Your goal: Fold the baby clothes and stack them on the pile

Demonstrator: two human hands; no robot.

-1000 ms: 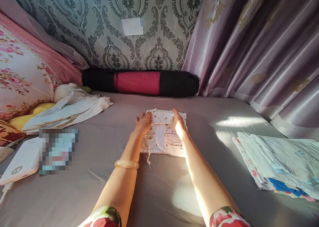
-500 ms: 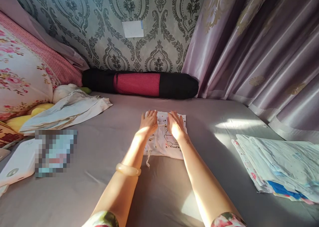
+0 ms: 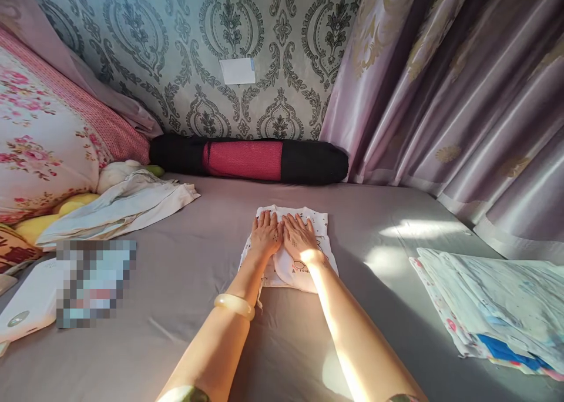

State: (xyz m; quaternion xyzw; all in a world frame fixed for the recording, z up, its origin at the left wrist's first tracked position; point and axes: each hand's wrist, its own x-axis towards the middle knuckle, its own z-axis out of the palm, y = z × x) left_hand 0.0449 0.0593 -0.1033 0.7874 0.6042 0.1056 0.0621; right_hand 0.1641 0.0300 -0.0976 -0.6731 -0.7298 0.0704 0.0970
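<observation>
A white printed garment [image 3: 304,275], folded into a compact rectangle with dark lettering and a line drawing, lies on the grey bed sheet [image 3: 185,331]. Flat on its upper left part rests my left hand [image 3: 265,234], fingers stretched out. Beside it my right hand [image 3: 299,237] lies flat too, the two thumbs nearly touching. Both palms press on the cloth without gripping it. Part of the print is hidden under the hands. A thin string hangs from the garment's near left edge, by my left wrist. A pale bangle [image 3: 234,306] circles my left forearm.
A stack of folded clothes [image 3: 497,308] lies at the right. Against the wall is a black and red rolled bag [image 3: 244,160]. At the left are a loose pale cloth [image 3: 127,205], a white power bank [image 3: 33,302], a blurred-out item [image 3: 97,284] and a floral pillow [image 3: 39,137].
Both hands have moved inward, closer together, and slightly toward me over the garment. Its upper corners now show on both sides. The view has tilted up slightly.
</observation>
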